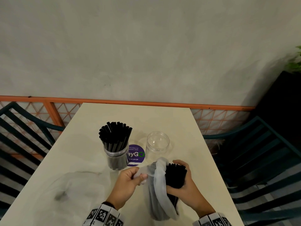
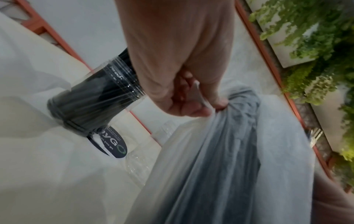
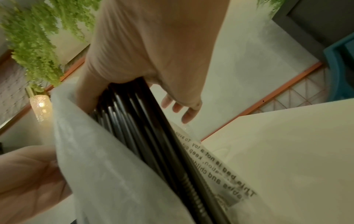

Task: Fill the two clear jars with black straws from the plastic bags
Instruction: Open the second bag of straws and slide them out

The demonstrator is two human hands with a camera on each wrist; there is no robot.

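the right hand (image 1: 182, 180) wraps the light, slippery black straws (image 1: 175, 176) mid-bundle, a sound grip, while the left hand (image 1: 128, 181) pinches the limp plastic bag (image 1: 158, 190) near the empty jar (image 1: 157, 142).

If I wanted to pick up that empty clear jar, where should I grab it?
Probably around the side wall of the empty jar, coming from the right. It stands upright and open-mouthed on the table, with that flank free; the straw-filled jar and purple sticker crowd its left.

Glossy black straws (image 3: 145, 133) in a frosted plastic bag (image 3: 107, 174).
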